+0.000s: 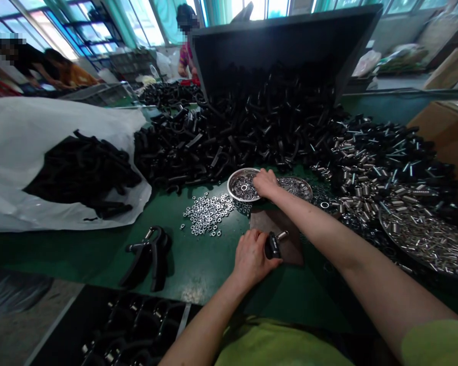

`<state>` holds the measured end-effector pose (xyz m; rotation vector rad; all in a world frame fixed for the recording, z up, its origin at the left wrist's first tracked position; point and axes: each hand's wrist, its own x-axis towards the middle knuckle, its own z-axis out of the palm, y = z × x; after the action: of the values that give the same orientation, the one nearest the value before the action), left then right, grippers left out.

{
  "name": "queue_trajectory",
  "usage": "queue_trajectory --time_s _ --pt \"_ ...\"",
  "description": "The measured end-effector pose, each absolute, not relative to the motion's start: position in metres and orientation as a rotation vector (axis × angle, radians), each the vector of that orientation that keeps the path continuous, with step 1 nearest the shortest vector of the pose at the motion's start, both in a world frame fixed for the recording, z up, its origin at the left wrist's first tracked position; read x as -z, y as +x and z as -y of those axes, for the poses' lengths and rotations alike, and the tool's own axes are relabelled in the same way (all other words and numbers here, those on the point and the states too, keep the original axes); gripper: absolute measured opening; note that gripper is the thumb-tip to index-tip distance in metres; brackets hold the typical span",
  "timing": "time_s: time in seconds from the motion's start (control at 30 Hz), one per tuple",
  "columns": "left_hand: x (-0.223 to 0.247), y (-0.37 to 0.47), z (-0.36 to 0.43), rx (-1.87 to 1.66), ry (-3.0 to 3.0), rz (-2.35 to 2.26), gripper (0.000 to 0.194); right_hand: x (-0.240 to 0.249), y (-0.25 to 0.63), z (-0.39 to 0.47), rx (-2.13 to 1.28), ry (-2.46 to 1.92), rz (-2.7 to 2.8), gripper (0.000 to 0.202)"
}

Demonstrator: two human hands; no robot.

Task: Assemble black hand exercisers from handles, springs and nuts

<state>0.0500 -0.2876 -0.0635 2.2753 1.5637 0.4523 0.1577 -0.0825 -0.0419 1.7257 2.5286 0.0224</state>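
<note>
My left hand [251,254] grips a small black plastic part [273,246] over a brown pad [293,252] on the green bench. A metal coil spring [282,235] sticks out from the top of that part. My right hand [266,183] reaches into the right side of a round metal dish [229,189] of small washers and rings. Its fingers are bent together and point down; whatever they pinch is hidden. Beside this dish stands a second dish [312,194] of small metal pieces, partly behind my right forearm. Loose metal nuts [208,214] lie scattered left of the dishes.
A big heap of black plastic parts [229,132] spills from a dark tilted bin [290,46]. Springs [361,188] and pins [431,239] pile up at right. An assembled black clamp [152,259] lies left, near a white sack [19,152]. People work behind.
</note>
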Motion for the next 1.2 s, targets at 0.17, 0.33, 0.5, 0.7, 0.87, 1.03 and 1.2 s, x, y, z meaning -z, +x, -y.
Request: queue_trajectory --time_s 0.17,0.33,0.5,0.7,0.87,1.03,1.2 --pt "0.064 0.05 0.287 -0.448 2.282 -1.562 0.06 0.037 0.155 0.084 0.016 1.776 -2.544 0.034" --pt "0.065 0.049 0.287 -0.456 2.304 -1.554 0.06 0.034 0.167 0.093 0.121 1.941 -2.611 0.019" --pt "0.065 0.048 0.287 -0.458 2.314 -1.542 0.059 0.026 0.183 0.11 0.353 2.024 -2.766 0.019" --pt "0.063 0.048 0.287 -0.447 2.294 -1.548 0.056 0.023 0.213 0.181 0.746 1.866 -2.898 0.017" --pt "0.063 0.048 0.287 -0.442 2.285 -1.536 0.055 0.038 0.221 0.235 0.961 1.674 -2.95 0.02" --pt "0.064 0.049 0.286 -0.434 2.281 -1.544 0.055 0.046 0.213 0.246 0.733 1.603 -2.928 0.022" --pt "0.068 0.051 0.287 -0.458 2.293 -1.576 0.047 0.047 0.198 0.263 0.243 1.407 -2.946 0.015"
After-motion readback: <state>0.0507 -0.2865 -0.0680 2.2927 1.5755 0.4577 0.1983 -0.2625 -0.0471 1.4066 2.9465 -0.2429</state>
